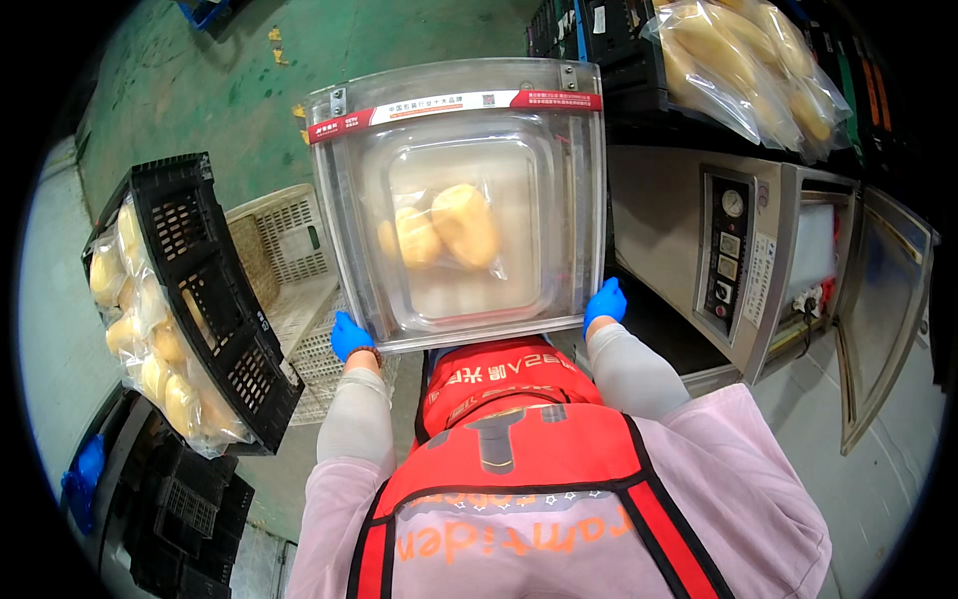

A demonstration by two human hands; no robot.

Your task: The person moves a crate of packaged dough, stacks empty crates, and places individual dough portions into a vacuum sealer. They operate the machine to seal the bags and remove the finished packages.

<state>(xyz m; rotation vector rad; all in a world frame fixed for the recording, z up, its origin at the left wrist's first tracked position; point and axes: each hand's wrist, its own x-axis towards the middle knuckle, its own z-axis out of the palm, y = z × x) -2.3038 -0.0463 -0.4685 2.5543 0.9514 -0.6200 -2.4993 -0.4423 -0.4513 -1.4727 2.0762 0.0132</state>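
Observation:
A vacuum packing machine's clear lid [474, 324] is down in front of me. Through it shows a clear bag [483, 262] holding a few plump, yellow potato-like pieces [465, 226]. My left hand [351, 337], in a blue glove, is closed at the lid's near left corner. At the near right corner, my right hand [605, 302] is also gloved in blue and closed on the lid's edge. The undersides of both hands' fingers are partly hidden.
Left stands a tilted black crate [190, 260] of bagged yellow pieces, with a white plastic basket [284, 250] beside it. Right is a steel cabinet [728, 260] with gauge, buttons and an open side door [883, 309]. More bagged pieces [743, 75] lie on crates at far right.

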